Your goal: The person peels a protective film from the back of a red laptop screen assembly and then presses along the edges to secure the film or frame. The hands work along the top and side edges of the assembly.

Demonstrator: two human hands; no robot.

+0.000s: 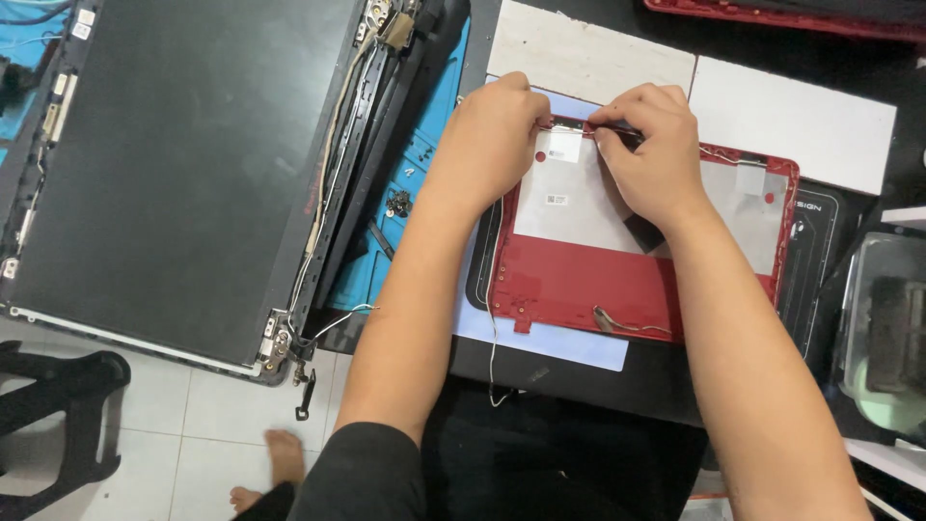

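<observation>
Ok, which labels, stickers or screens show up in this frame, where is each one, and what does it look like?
Laptop screen panel: left on the bench, large dark rectangle, switched off, bare hinges.
Small white label: on the silver sheet inside the red lid, tiny rectangle.
White tape patch: by the left hand.
Red round sticker: right of the right hand.

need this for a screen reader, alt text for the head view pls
Two bare hands, left hand and right hand, pinch the top edge of a red laptop lid cover lying inside-up on a dark desk. A bare laptop screen panel lies to the left.
</observation>
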